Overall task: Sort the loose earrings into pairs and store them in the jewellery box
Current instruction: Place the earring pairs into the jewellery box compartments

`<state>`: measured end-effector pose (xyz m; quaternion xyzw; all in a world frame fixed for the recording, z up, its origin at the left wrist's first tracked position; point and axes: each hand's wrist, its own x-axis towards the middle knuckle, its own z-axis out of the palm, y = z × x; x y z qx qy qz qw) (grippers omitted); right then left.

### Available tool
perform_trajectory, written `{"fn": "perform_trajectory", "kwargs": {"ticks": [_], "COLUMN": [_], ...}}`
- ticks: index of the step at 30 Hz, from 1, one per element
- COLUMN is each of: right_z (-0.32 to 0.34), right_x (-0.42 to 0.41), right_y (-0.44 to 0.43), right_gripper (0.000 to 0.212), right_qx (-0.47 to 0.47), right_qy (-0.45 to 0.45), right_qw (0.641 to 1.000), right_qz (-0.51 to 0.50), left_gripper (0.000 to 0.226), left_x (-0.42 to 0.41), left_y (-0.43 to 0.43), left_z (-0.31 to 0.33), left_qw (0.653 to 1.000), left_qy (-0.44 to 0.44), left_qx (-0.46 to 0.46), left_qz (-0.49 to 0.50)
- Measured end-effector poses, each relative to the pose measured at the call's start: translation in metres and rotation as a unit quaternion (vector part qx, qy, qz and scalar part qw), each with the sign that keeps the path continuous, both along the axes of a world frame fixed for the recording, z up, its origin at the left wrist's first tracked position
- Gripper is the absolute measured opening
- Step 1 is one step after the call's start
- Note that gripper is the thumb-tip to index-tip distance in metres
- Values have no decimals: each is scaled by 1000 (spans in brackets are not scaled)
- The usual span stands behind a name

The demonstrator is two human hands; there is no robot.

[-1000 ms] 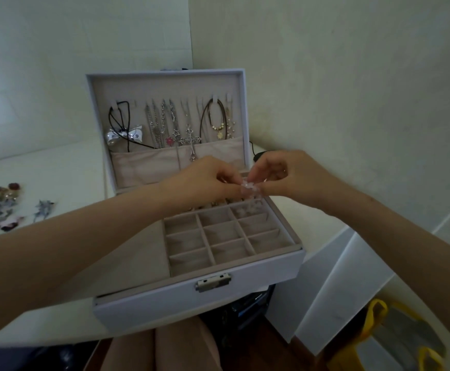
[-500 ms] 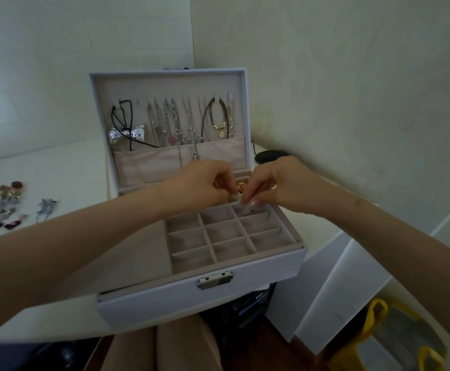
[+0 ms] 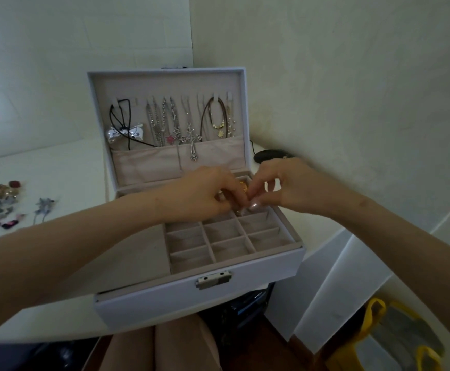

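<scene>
As both hands meet over the back right corner of the jewellery box point(image 3: 191, 301), I see the left hand point(image 3: 202, 195) with its fingers curled in tight. The right hand point(image 3: 285, 187) has thumb and forefinger pressed together, its other fingers lifted and bent. Between the two sets of fingertips sits a small gold earring point(image 3: 243, 186). As far as my feed shows, each hand pinches it from its own side. The piece is too small for me to read its shape. It hangs just above the rearmost compartments of the box's divided tray point(image 3: 226, 238), not down in any one of them. My view of the box's left half is blocked by the left forearm.

The box's lid point(image 3: 165, 81) stands upright at the back. Necklaces point(image 3: 175, 124) hang in a row inside it, their lower ends reaching a fabric pocket point(image 3: 151, 162) along the lid's bottom edge. A metal latch point(image 3: 213, 280) sits in the middle of the box's front wall. The box rests on a white table point(image 3: 44, 167), close to its near edge.

Well to the left of the box, on the same table, the loose earrings point(image 3: 4, 207) lie in a small cluster, apart from the box. Just behind the box's right rear corner, a black mouse point(image 3: 269, 155) with a cord lies near the wall. Below the box's front wall I see the person's knees point(image 3: 165, 344). Lower and to the right of the box, a yellow bag point(image 3: 379, 341) sits on the floor.
</scene>
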<state>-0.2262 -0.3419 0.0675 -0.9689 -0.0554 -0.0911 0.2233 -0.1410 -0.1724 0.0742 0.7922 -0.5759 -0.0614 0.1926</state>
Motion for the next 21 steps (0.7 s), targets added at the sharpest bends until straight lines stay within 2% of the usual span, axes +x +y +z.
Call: {"fn": "perform_trajectory", "kwargs": {"ticks": [3,6,10,14,21], "right_z": [-1,1,3,2,1], "right_x": [1,2,4,4,5], "right_y": [-2,-6,-9,-8,-9], "right_gripper": [11,3,17,22,18], "right_qx": [-72,-79,-83,-80,-87], "right_qy": [3,-15,-19,-1,-5], "right_qw": [997,997,996,997,996], "right_qz": [-7,-16,-23,-17,-30], "left_gripper": [26,21,7,32,14], "left_x": [-3,-2,4,5,8], "left_y": [0,1,-1,-6,-16], "left_z": [2,2,-3,-5,-12], "left_qw": [1000,999,999,995,987], "left_qy": [17,33,-33,-96,-149], "left_qx": [-7,-18,-43,-1,21], "left_qz": [-7,-21,8,37,58]}}
